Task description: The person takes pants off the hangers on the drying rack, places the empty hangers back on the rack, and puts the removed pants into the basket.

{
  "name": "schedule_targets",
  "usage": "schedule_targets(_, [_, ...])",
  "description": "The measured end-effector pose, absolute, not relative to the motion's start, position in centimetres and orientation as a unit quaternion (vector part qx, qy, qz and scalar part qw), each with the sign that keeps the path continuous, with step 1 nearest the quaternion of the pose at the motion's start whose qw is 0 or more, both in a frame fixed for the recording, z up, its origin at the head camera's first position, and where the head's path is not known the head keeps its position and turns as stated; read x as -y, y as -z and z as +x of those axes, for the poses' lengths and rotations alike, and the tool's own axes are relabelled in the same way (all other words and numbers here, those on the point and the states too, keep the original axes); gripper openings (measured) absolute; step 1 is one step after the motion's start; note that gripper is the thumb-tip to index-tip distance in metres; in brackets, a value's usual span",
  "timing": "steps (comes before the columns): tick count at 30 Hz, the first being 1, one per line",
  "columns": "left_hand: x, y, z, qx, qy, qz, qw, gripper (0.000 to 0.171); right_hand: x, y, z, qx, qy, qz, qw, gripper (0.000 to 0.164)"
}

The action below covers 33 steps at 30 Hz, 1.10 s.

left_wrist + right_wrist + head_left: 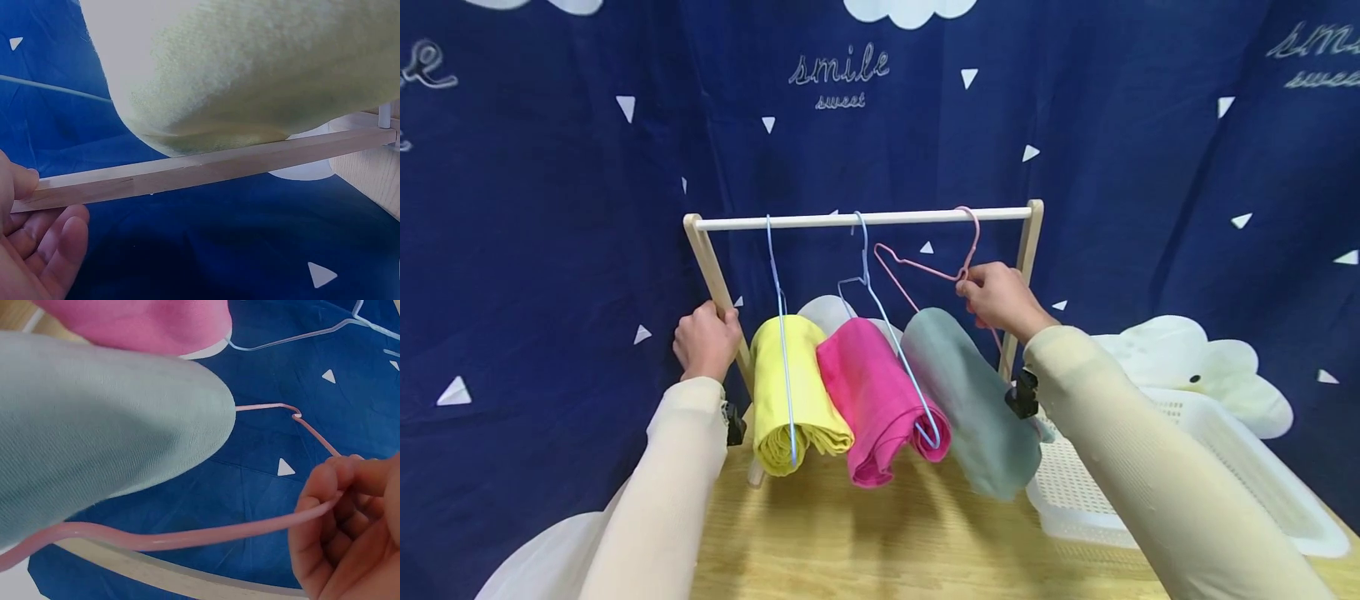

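With its thumb and fingers, my left hand (707,340) grips the left wooden post (169,178) of a small clothes rack. My right hand (1000,296) pinches a pink hanger (187,540) just below its hook, which sits at the white rail (917,217). A rolled grey-green cloth (970,400) hangs on this hanger, tilted down to the right. Left of it, a magenta cloth (880,392) and a yellow cloth (782,358) hang rolled on light blue hangers. In the left wrist view, the yellow cloth overlaps the post.
A white plastic basket (1326,533) stands at the right on the wooden table (820,550), partly behind my right forearm. A dark blue curtain (550,208) with white triangles and clouds hangs close behind the rack. The right post (1032,242) is partly hidden by my right hand.
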State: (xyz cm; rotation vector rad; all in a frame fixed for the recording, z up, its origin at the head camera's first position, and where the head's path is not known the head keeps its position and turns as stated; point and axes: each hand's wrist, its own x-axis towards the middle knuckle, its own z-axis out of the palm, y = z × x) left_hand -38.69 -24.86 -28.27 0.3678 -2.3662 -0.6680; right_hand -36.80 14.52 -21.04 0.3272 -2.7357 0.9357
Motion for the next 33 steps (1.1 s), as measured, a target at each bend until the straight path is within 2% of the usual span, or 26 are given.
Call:
schedule_targets(22, [24.2,28.6,-39.1,0.895,0.271,0.13,0.33,0.036,-16.2,18.2,-35.6,0.949,-0.263,0.12,0.121,0.029])
schedule_targets(33, [24.8,28.7,-38.9,0.89,0.269,0.126,0.346,0.034,-17.3,17.0,-34.8,0.951,-0.266,0.132,0.09,0.024])
